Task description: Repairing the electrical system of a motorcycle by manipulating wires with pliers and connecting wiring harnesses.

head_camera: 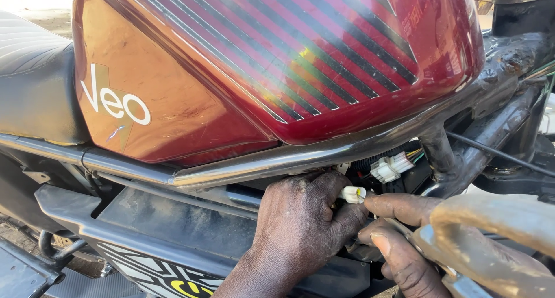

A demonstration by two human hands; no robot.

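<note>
My left hand [303,223] reaches under a dark red motorcycle fuel tank [272,61] and pinches a small white plastic connector [352,194] between thumb and fingers. My right hand [404,240] comes in from the lower right; its forefinger touches the connector's right end. The right hand also grips a worn tool with yellowish handles [497,228] that runs to the frame's right edge. Just above, a bigger white connector [391,167] with coloured wires hangs under the tank.
A chrome rail [248,169] runs under the tank. The black seat [32,78] lies at the left. Greasy black frame tubes [491,124] and a thin cable crowd the right. A black side panel with a graphic [156,269] sits below my hands.
</note>
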